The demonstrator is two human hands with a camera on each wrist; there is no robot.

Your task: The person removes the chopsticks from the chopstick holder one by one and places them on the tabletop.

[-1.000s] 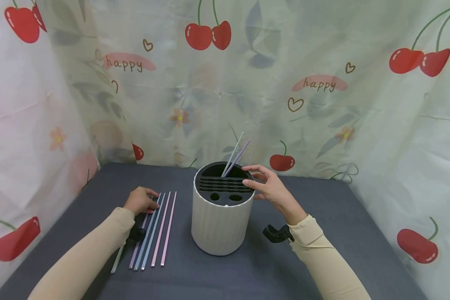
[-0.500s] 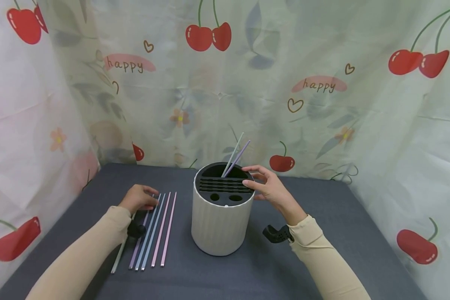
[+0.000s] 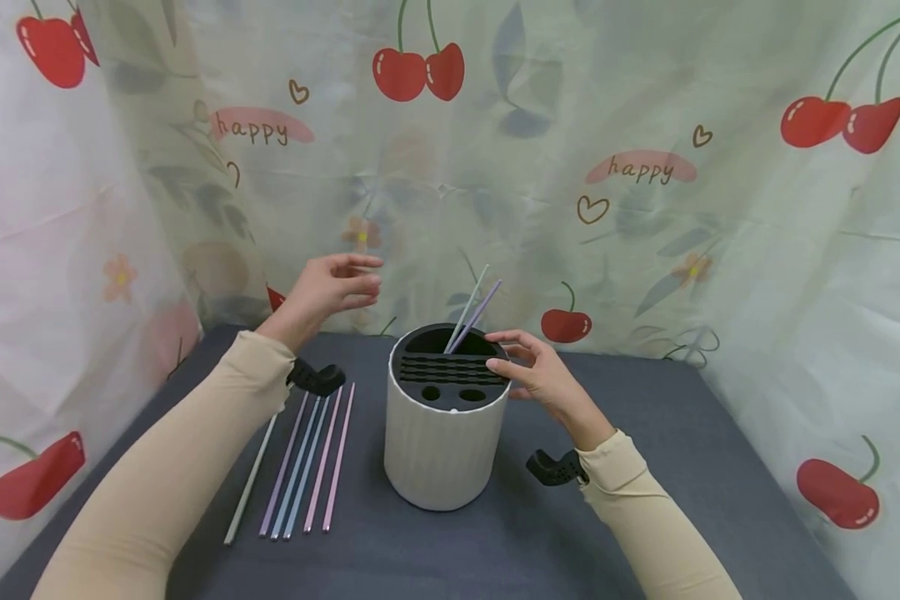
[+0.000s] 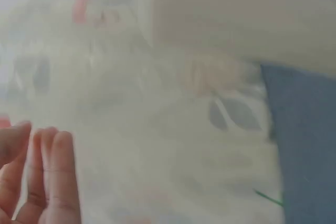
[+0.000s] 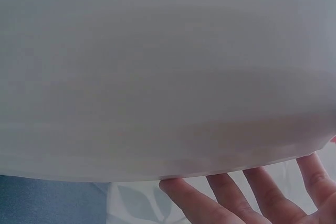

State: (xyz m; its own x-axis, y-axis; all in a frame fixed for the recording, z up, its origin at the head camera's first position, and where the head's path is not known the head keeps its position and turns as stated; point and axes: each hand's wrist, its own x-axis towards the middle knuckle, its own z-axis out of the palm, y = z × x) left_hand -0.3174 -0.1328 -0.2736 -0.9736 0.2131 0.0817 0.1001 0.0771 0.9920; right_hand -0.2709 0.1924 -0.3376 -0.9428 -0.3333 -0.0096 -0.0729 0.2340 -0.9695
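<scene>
A round white utensil holder (image 3: 441, 458) with a black slotted top stands at mid-table. One pale green chopstick (image 3: 468, 305) and one purple chopstick (image 3: 482, 310) lean out of its large rear opening. My right hand (image 3: 537, 375) holds the holder's right rim, thumb over the top edge. In the right wrist view its fingertips (image 5: 172, 183) touch the outer wall. My left hand (image 3: 337, 287) is raised left of the holder with nothing visible in it; the left wrist view shows its fingers (image 4: 64, 171) fairly straight. Slim chopsticks (image 3: 339, 458) in pink, blue, purple and green lie below it.
Dark grey cloth (image 3: 570, 533) covers the table. Behind and beside it hangs a pale curtain (image 3: 450, 183) printed with cherries. Each wrist carries a black camera mount (image 3: 555, 468).
From low over the chopsticks, my left hand has risen and moved forward and right, with no chopstick taken. My right hand stays at the holder's rim.
</scene>
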